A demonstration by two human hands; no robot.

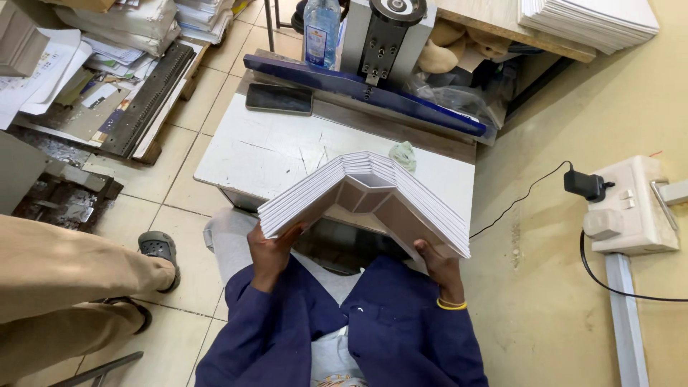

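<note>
Both hands, left hand [269, 252] and right hand [438, 264], gripped my folded card stack [365, 188] from beneath. White table [272, 154] lay just beyond them.

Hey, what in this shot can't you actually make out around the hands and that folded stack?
Head view only:
- Fingers of the left hand and right hand: tucked under the folded stack of white sheets.
- Table near edge: covered by the stack.
- Machine top: cut off by the frame edge.
- Bottle label: too small.
</note>
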